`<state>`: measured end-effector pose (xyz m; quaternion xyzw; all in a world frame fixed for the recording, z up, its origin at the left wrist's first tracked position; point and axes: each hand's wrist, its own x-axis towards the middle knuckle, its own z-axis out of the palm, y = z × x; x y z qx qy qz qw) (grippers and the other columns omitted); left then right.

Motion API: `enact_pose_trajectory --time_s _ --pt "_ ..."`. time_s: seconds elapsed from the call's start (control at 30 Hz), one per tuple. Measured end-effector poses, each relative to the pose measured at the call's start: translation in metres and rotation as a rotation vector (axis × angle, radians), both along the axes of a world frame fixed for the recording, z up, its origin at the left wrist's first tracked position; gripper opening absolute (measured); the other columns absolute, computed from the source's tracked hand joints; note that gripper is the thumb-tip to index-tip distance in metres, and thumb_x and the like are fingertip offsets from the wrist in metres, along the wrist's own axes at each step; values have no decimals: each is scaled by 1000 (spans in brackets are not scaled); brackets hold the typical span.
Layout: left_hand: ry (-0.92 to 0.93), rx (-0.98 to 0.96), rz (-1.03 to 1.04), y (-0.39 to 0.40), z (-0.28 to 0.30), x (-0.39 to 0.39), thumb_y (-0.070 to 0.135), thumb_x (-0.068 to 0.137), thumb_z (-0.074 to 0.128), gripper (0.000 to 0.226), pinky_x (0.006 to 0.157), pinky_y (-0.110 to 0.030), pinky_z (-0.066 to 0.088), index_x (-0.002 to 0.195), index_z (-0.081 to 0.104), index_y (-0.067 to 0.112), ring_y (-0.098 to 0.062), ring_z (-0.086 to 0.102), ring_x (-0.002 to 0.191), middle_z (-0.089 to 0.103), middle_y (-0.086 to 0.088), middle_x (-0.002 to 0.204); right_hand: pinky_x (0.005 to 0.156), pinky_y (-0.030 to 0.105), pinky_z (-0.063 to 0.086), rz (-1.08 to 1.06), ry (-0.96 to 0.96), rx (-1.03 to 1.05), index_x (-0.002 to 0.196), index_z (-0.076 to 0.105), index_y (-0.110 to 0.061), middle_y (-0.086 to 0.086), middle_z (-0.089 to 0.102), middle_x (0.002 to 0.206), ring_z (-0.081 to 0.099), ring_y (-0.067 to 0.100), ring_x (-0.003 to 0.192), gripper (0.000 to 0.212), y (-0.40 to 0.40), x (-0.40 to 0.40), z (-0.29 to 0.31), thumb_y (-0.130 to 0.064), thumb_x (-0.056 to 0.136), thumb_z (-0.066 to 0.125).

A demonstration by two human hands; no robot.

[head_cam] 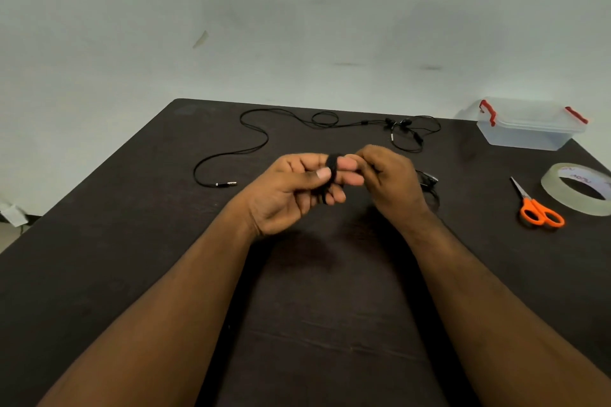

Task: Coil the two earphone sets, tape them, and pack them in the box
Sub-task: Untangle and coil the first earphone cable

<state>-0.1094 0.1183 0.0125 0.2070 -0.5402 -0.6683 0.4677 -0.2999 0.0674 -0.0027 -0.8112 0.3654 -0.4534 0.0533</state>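
Two hands are raised together over the middle of the dark table (132,241). The left hand (291,192) has a black earphone cord (332,175) wound many times around its stretched fingers, and its thumb presses on the coil. The right hand (386,178) touches the left fingertips and its curled fingers pinch at the end of this coil; the earbuds of this set seem to hang behind the right hand, but they are mostly hidden. A second earphone set (264,135) lies loose along the far side of the table, not coiled, with its plug near the left and its two buds toward the right. At the far right corner stands one clear plastic box (529,132) with two red clips, lid on. Nearer on the right lie one pair of orange scissors (537,208) and, just beside it, one roll of clear tape (578,205).
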Motion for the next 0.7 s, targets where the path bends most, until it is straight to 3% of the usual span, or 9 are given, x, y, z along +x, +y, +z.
enact_pose_trajectory --time_s 0.17,0.27,0.37,0.47,0.6,0.7 --pt "510 88 257 -10 5 13 8 93 46 30 79 -22 54 116 65 4 -16 69 94 70 -12 113 61 38 47 77 194 221 82 60 -14 -8 55 66 54 16 63 30 5 9 -5 -39 96 50" --pt "609 189 557 -20 0 21 7 101 38 30 87 -26 55 124 53 -1 -21 67 107 67 -14 118 73 39 50 165 288 260 104 62 -20 -10 66 88 62 16 80 20 11 23 -7 -35 97 50" --pt "440 137 719 -24 -3 20 8 103 37 29 95 -30 52 125 53 0 -24 64 111 64 -15 121 74 37 52 217 253 149 113 64 -15 -4 70 101 65 17 87 25 16 29 -4 -29 97 50" --pt "57 -22 761 -20 -5 10 7 102 40 27 97 -30 50 124 55 6 -20 65 108 66 -10 118 67 37 54 162 161 -15 101 69 -10 1 72 92 68 19 81 24 18 27 1 -28 95 54" --pt "-328 -174 629 -13 -9 4 7 101 44 27 90 -26 52 121 61 1 -14 65 98 66 -12 121 61 36 53 70 37 -119 91 71 -10 0 71 82 66 16 74 19 16 20 2 -26 92 61" --pt "-518 -230 421 -10 -9 2 14 102 44 27 78 -25 50 102 69 4 -17 63 83 71 -11 96 62 33 52 63 -2 -126 89 72 -11 -2 70 80 64 12 73 21 14 14 2 -29 92 61"
